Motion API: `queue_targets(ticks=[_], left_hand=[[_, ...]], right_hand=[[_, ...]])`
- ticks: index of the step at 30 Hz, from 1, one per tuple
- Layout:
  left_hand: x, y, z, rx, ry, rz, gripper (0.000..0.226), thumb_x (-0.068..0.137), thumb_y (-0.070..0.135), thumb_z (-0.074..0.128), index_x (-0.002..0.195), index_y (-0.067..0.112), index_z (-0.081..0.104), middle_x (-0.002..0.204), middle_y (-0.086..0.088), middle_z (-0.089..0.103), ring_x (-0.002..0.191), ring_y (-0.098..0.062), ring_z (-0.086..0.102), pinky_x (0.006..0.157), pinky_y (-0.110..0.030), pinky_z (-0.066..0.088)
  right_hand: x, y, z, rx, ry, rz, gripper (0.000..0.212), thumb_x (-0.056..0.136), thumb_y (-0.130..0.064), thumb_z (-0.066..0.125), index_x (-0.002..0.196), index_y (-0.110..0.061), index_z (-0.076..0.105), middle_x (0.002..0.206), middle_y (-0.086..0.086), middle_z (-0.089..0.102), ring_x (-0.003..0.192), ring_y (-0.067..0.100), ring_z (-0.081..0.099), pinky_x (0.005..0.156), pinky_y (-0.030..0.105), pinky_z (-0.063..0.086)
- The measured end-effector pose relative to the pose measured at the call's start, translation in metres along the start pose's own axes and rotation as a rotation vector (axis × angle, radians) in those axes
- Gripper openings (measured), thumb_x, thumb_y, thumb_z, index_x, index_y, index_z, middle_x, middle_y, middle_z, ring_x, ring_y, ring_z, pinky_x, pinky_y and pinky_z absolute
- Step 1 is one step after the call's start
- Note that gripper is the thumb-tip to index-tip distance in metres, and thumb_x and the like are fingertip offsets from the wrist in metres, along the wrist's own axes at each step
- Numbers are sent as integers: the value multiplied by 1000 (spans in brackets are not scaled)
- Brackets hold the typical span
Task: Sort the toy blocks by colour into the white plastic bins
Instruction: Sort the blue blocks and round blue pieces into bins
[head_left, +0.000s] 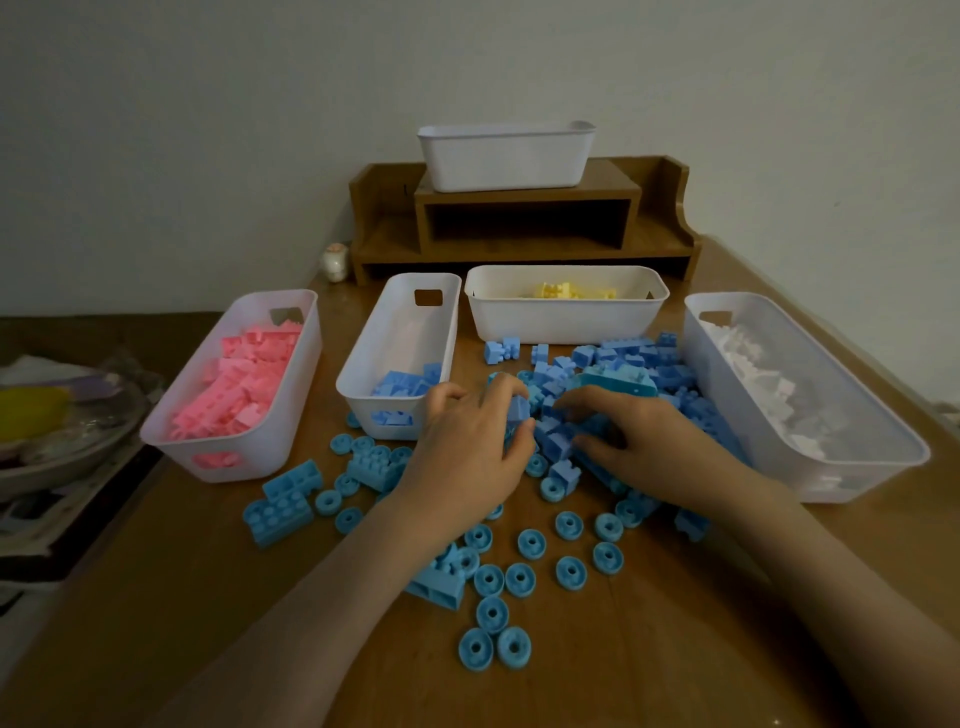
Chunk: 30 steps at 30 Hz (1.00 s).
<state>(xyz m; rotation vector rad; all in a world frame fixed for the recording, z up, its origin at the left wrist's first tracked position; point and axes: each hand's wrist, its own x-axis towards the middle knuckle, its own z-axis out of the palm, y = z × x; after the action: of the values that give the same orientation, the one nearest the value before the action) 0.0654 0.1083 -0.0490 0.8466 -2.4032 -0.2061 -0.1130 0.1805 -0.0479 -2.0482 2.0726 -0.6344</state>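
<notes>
Blue plastic toy blocks (623, 364) and blue ring-shaped wheels (531, 544) lie loose on the wooden table (675, 649) at centre frame. I record pink blocks (244, 379), yellow blocks (566, 291) and white blocks (753, 374) already binned, with few blues yet in the narrow white plastic bin (363, 364) left of centre. The left hand (467, 441) pinches one blue block (518, 409); the right hand (644, 441) curls into the pile, and I cannot tell whether it holds anything.

Both forearms forward, left grip (467, 441) in a pinch on a blue block (518, 409), right grip (641, 441) palm-down, fingers curled.

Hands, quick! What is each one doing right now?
Left hand: pinches a blue block.
Right hand: fingers curled into the blue pile; whether it grips anything cannot be told.
</notes>
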Motion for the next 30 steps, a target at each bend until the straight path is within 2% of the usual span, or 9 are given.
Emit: queue_targets(ticks=[3, 7, 9, 12, 17, 22, 24, 26, 30], left_hand=[[-2, -1, 0, -51, -54, 9, 19, 97, 28, 44, 115, 24, 45, 79, 15, 48, 84, -7, 41, 88, -19, 23], [-1, 1, -2, -120, -180, -16, 26, 97, 30, 45, 122, 24, 43, 97, 10, 53, 67, -4, 45, 55, -13, 33], [-1, 0, -1, -127, -169, -30, 26, 97, 30, 46, 122, 25, 45, 99, 10, 55, 74, -6, 52, 57, -13, 38], [0, -1, -1, -139, -126, -23, 22, 95, 21, 46, 117, 23, 48, 103, 14, 47, 73, -3, 46, 58, -9, 33], [1, -4, -1, -188, -123, -27, 24, 90, 2, 44, 102, 18, 56, 96, 10, 37, 85, -4, 41, 71, -12, 30], [-2, -7, 2, -111, -189, -26, 20, 88, 22, 54, 108, 22, 56, 96, 9, 31, 88, -5, 40, 78, -25, 41], [-2, -7, 4, -79, -183, 3, 22, 89, 29, 56, 111, 23, 57, 96, 9, 30, 89, -5, 39, 81, -26, 43], [-2, -7, 5, -71, -178, 14, 22, 91, 32, 57, 111, 23, 57, 97, 10, 30, 91, -4, 36, 82, -22, 39], [-1, -9, 7, -69, -173, -1, 22, 90, 38, 58, 106, 23, 55, 101, 9, 34, 97, -5, 38, 84, -20, 36]], right_hand=[[-1, 1, -1, -46, -1, 30, 48, 93, -19, 53, 135, -35, 38, 122, -10, 59, 84, 10, 62, 78, 29, 54], [-5, -3, -6, 84, 21, 6, 59, 93, -6, 47, 131, -48, 33, 135, -9, 51, 100, 18, 62, 87, 34, 53], [-5, -7, -8, 148, 25, 11, 57, 92, -2, 43, 121, -51, 37, 139, -10, 47, 110, 16, 57, 91, 28, 48], [-5, -12, -12, 327, 11, 130, 46, 91, 3, 37, 107, -39, 52, 124, 3, 57, 85, 24, 61, 72, 35, 52], [-7, -20, -22, 1006, -43, 400, 42, 94, 3, 32, 101, -25, 62, 119, 6, 53, 92, 24, 59, 66, 28, 55], [-7, -16, -28, 1591, -167, 486, 29, 82, -20, 50, 102, -9, 68, 105, 16, 63, 69, 23, 60, 54, 28, 54], [-6, -16, -29, 1600, -204, 475, 36, 81, -35, 55, 103, -8, 65, 96, 13, 64, 67, 20, 57, 53, 26, 52], [-6, -16, -27, 1461, -210, 424, 29, 77, -33, 65, 96, -10, 63, 86, 11, 59, 64, 18, 54, 53, 24, 49], [-4, -14, -15, 821, -101, 219, 11, 83, -14, 66, 91, -17, 58, 80, 4, 58, 67, 19, 56, 60, 28, 49]])
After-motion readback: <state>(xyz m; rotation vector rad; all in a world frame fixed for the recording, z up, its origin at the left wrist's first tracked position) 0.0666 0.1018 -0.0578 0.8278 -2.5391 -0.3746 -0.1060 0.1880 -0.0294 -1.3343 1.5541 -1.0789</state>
